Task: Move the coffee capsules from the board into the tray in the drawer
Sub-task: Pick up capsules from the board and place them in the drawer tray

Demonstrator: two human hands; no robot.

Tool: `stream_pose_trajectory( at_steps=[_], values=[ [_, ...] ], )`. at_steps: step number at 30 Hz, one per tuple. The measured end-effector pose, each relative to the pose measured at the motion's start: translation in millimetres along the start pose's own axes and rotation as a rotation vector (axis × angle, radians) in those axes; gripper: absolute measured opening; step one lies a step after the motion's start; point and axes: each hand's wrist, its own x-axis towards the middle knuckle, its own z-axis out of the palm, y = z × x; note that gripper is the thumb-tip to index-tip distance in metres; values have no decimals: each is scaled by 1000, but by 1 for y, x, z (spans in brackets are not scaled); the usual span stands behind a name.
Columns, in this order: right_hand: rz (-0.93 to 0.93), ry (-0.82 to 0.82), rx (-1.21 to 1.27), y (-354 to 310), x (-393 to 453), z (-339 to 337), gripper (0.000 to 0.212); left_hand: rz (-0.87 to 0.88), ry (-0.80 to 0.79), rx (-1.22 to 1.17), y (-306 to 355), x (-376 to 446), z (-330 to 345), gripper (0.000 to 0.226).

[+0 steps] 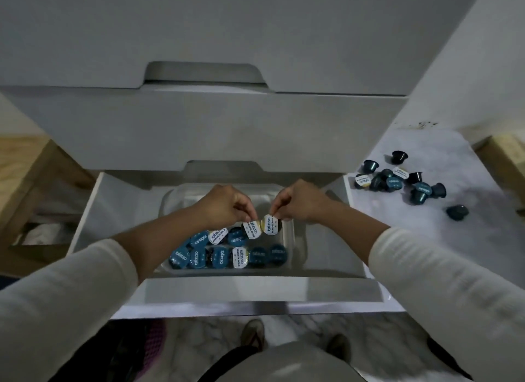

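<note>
At the far left stands a wooden piece of furniture [31,188], beside the open white drawer [255,296]. Inside the drawer lies a clear plastic tray [288,239], and the capsules in it stand in two rows with their lids up. The near row [227,257] runs from a blue lid at the left, past one white lid, to dark blue lids at the right. The far row [217,236] begins with blue lids and ends just under the hands.

The left hand [224,204] comes in from a white sleeve [62,302] and is curled downward. Its fingertips pinch the upper edge of a white-lidded capsule [252,229], which hangs below the fingers, tilted, at the right end of the far row. I cannot tell if it already touches the tray floor.

Just beside it, the right hand [298,201] is also curled, and its thumb and forefinger pinch the top rim of a second white-lidded capsule [270,224]. This capsule is under the fingertips, with the lid turned toward the camera, and its edge is touching or almost touching the first one.

To the right of the drawer is a pale marble-patterned board [426,239]. On it a loose heap of dark capsules [397,179] lies, some on their sides, well apart from both hands. One single capsule [457,212] lies alone, nearer to the camera and to the right of the heap.
</note>
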Motion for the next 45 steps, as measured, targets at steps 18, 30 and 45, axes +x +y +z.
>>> stream_pose_trajectory(
  at_steps=[18, 30, 45],
  values=[
    [-71, -20, -421, -2, 17, 19, 12, -12, -70, 46, -21, 19, 21, 15],
    [-82, -21, -610, -5, 14, 29, 22, 20, -73, 34, -21, 16, 23, 19],
    [-221, 245, -530, 7, -12, 36, 37, -38, 202, 260, 17, -3, 27, 45]
  ],
)
